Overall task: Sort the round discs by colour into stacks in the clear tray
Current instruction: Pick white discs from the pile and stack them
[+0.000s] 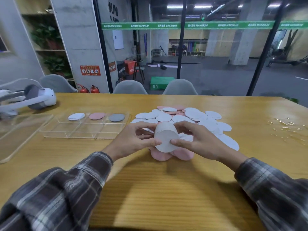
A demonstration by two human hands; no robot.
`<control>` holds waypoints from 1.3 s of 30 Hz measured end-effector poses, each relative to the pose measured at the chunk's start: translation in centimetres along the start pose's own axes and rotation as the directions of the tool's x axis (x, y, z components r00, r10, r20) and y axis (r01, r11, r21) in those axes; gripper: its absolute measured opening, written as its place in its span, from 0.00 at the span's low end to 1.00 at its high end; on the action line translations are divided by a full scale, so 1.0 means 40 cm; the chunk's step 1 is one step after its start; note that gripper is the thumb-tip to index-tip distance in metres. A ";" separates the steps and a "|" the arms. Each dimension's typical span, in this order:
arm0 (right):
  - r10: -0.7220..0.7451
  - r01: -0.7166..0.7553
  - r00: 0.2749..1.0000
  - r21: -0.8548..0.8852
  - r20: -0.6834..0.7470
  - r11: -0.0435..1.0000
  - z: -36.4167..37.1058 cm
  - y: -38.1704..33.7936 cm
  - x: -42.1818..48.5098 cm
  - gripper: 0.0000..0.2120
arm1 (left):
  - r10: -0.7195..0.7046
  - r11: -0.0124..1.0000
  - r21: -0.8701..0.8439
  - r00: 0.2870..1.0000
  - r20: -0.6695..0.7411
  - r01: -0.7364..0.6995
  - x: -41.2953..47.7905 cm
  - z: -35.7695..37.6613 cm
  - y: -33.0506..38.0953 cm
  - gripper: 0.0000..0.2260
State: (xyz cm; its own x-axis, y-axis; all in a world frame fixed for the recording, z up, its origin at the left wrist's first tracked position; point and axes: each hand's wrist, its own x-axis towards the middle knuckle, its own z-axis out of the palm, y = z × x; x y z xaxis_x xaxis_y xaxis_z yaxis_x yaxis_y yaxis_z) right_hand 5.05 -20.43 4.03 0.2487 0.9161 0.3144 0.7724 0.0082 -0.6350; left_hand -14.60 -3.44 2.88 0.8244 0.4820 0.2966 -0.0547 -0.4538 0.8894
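Note:
Both hands hold a thick stack of white discs on its side above the table. My left hand grips its left side and my right hand grips its right, thumbs on the front face. Beneath them lie a few pink discs. Behind spreads a loose pile of white and pink discs. The clear tray sits to the left; its far row holds a white disc, a pink disc and a grey disc.
A clear lid lies left of the tray. A white and grey headset rests at the table's far left. Crumpled clear plastic lies at the right. Grey chairs stand behind the table.

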 end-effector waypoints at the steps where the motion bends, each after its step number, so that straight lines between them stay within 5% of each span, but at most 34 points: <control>1: -0.011 0.011 1.000 -0.003 0.013 1.000 0.018 -0.013 0.028 0.25 | -0.007 1.000 0.003 1.000 -0.026 0.007 -0.008 -0.029 -0.004 0.21; 17: -0.085 0.070 0.961 0.063 0.265 0.996 0.294 -0.192 0.483 0.19 | -0.116 0.979 0.116 0.925 -0.363 0.168 -0.024 -0.443 -0.119 0.15; 22: -0.056 0.026 0.945 0.097 0.323 0.995 0.375 -0.227 0.617 0.19 | -0.196 0.966 0.064 0.872 -0.448 0.249 0.009 -0.535 -0.143 0.01; 34: 0.058 -0.133 0.919 0.169 0.389 0.976 0.597 -0.304 0.892 0.26 | -0.287 0.869 0.098 0.655 -0.699 0.485 0.088 -0.761 -0.260 0.16; 39: 0.083 -0.094 0.926 0.012 0.368 0.996 0.651 -0.302 0.932 0.25 | -0.338 0.782 0.157 0.622 -0.707 0.603 0.102 -0.790 -0.298 0.19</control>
State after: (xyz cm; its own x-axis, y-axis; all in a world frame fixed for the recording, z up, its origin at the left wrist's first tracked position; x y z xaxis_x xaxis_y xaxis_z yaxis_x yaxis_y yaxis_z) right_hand -10.24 24.09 5.04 0.0791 0.9966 -0.0213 0.7389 -0.0730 -0.6698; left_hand -28.38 27.61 4.49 0.1329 0.9826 0.1300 0.5426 -0.1819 0.8201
